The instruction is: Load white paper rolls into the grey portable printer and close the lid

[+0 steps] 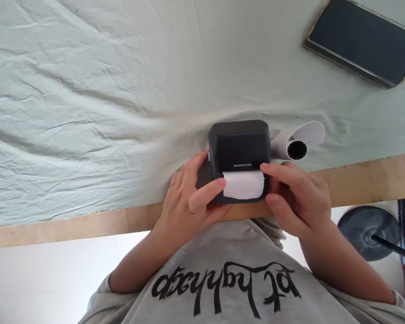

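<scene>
A black label printer (240, 144) marked NIIMBOT stands at the table's front edge, with white paper (243, 185) coming out of its front slot. Around the printer's left side is my left hand (192, 193), its thumb resting at the paper's left edge and its other fingers along the casing. My right hand (299, 193) is at the right side, index fingertip touching the printer near the paper's upper right corner. The thumb of that hand lies by the lower right corner of the casing. Its remaining fingers are curled and partly hidden.
Just right of the printer lies a paper roll (297, 141) with a black core and a loose curled end. A dark phone (364, 40) rests at the upper right on the wrinkled pale cloth (87, 99). Below the wooden table edge (121, 218) is a round black base (367, 231) on the floor.
</scene>
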Available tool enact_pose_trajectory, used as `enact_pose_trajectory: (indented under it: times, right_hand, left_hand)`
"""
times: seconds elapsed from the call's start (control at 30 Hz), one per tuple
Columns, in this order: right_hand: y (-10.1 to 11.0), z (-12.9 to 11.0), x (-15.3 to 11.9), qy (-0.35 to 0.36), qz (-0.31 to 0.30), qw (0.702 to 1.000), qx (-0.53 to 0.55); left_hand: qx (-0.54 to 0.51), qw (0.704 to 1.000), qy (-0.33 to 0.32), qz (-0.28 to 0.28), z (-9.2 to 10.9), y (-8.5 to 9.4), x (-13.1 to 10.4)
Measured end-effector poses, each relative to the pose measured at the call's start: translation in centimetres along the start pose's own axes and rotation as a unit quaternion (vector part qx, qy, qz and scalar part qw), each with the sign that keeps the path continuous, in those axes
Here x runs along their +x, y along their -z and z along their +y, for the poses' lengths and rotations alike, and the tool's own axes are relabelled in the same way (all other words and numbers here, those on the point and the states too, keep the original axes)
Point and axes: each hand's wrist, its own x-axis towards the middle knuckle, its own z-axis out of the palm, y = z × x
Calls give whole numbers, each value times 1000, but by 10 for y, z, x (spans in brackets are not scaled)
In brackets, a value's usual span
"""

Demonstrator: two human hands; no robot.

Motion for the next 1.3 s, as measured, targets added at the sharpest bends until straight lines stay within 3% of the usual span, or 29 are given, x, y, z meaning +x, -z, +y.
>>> enact_pose_trajectory:
  times: [0.37, 0.6, 0.97, 1.17, 1.3]
  right_hand:
    - [3, 8, -3, 8, -18, 999, 33]
    - [-1, 6, -6, 11, -5, 999, -41]
    - [-1, 7, -3, 21, -19, 998, -61]
    - [-5, 7, -9, 20, -18, 993, -118]
    - [-6, 8, -11, 16, -16, 992, -123]
  left_hand:
    - [47, 998, 27, -34, 3, 4, 4]
    - [35, 998, 39, -19, 3, 2, 5]
    - [77, 997, 22, 1, 1, -4, 4]
    - [81, 995, 53, -29, 0, -5, 3]
    - [59, 997, 51, -18, -1, -5, 3]
